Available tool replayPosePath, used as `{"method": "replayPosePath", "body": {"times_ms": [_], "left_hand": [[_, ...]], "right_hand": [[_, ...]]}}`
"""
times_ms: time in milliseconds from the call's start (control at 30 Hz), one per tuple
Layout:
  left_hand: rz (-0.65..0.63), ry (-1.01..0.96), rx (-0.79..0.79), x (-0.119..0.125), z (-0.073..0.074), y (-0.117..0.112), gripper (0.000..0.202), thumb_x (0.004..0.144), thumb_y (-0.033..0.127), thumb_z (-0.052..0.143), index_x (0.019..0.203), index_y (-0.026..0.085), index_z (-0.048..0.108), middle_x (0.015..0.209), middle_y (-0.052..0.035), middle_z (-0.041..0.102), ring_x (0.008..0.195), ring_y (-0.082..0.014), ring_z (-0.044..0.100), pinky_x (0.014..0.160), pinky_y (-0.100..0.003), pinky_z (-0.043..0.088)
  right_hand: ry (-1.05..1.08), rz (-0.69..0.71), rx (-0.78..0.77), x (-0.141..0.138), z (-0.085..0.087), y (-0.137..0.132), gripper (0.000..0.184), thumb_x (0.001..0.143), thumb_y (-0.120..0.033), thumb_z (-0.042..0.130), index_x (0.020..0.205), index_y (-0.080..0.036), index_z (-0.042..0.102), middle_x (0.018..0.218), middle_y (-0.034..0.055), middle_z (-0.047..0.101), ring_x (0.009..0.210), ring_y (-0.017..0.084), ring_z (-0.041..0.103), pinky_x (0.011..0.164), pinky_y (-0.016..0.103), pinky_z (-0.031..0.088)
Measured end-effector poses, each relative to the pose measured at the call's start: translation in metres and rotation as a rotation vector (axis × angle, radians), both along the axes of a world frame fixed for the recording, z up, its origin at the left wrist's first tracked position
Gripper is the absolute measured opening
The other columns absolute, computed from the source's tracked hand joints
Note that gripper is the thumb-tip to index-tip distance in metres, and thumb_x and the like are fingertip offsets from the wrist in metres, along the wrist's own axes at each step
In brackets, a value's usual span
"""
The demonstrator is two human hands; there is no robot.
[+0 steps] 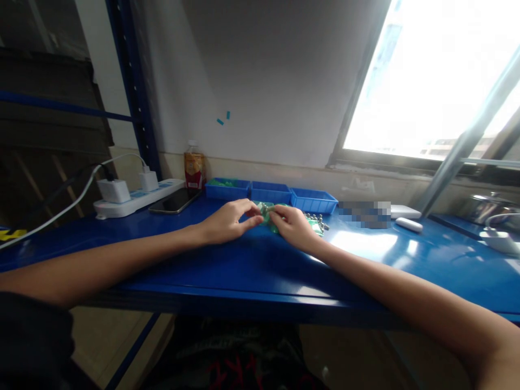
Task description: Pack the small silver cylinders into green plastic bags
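Note:
My left hand (232, 222) is over the blue table with its fingers curved. Its thumb and fingertips are apart, close beside a small shiny metal piece (265, 208). My right hand (296, 227) has thumb and fingers pinched together on a thin green plastic bag (273, 226), just right of the left fingertips. Beyond the right hand lies a group of small metal fittings (320, 221) on green and white material, partly covered by that hand. The exact shape of the metal piece between the hands is too small to make out.
Three blue bins, a left one (227, 189), a middle one (270, 193) and a right one (313, 201), line the wall. Leftward are a phone (175, 201), a drink bottle (194, 167) and a power strip (140, 200). A white case (409, 225) lies right.

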State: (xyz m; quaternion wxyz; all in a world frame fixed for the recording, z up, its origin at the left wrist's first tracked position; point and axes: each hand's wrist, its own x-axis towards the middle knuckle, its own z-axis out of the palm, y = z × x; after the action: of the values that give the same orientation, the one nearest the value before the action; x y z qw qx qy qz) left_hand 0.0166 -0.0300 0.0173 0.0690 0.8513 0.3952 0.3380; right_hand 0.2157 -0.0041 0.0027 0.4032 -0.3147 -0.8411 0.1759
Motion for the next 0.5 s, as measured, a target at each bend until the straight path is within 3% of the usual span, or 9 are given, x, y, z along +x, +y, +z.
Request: {"method": "replayPosePath", "body": {"times_ms": [100,200,267,367,467,500], "left_hand": [[0.108,-0.217,-0.406,-0.001,0.007,0.004,0.061,0.088,0.061,0.03,0.08,0.014,0.067,0.079,-0.0088,0.067,0.073,-0.0206,0.06,0.063,-0.029,0.043],[0.137,-0.361,-0.661,-0.002,0.01,0.007,0.05,0.081,0.058,0.046,0.07,0.013,0.067,0.069,-0.0072,0.065,0.06,-0.0161,0.055,0.053,-0.026,0.037],[0.142,-0.424,-0.706,-0.003,0.009,0.007,0.034,0.075,0.047,0.059,0.067,0.014,0.064,0.064,-0.0037,0.062,0.056,-0.0133,0.051,0.05,-0.024,0.033],[0.142,-0.467,-0.684,-0.002,0.009,0.007,0.024,0.072,0.038,0.062,0.065,0.015,0.058,0.058,0.0008,0.055,0.054,-0.0112,0.047,0.05,-0.023,0.03],[0.154,-0.471,-0.642,-0.002,0.009,0.007,0.025,0.073,0.038,0.061,0.063,0.016,0.054,0.057,0.002,0.053,0.054,-0.0108,0.045,0.05,-0.023,0.029],[0.155,-0.467,-0.64,-0.002,0.009,0.007,0.026,0.073,0.039,0.06,0.063,0.016,0.053,0.058,0.002,0.053,0.054,-0.0109,0.045,0.05,-0.023,0.03]], "right_hand": [[-0.181,0.014,0.384,0.002,-0.003,0.0,0.025,0.09,-0.021,0.044,0.099,-0.018,0.067,0.08,0.0056,0.061,0.076,0.017,0.053,0.072,0.029,0.042],[-0.254,0.039,0.494,0.002,-0.004,0.0,0.03,0.092,-0.022,0.042,0.112,-0.018,0.065,0.089,0.0089,0.062,0.083,0.019,0.053,0.076,0.032,0.045],[-0.232,0.047,0.516,0.001,-0.001,-0.007,0.028,0.091,-0.024,0.046,0.111,-0.019,0.066,0.092,0.0096,0.062,0.085,0.021,0.053,0.077,0.034,0.046],[-0.103,0.136,0.551,0.004,0.011,-0.041,0.032,0.088,-0.022,0.051,0.119,-0.024,0.06,0.094,0.0081,0.063,0.089,0.021,0.056,0.08,0.036,0.049],[-0.093,0.411,0.63,0.017,0.027,-0.092,0.043,0.087,-0.018,0.051,0.128,-0.031,0.049,0.095,0.004,0.065,0.091,0.02,0.061,0.082,0.035,0.051],[-0.055,0.48,0.64,0.023,0.031,-0.108,0.041,0.086,-0.024,0.053,0.126,-0.029,0.05,0.093,0.0039,0.066,0.089,0.02,0.062,0.08,0.034,0.053]]}}
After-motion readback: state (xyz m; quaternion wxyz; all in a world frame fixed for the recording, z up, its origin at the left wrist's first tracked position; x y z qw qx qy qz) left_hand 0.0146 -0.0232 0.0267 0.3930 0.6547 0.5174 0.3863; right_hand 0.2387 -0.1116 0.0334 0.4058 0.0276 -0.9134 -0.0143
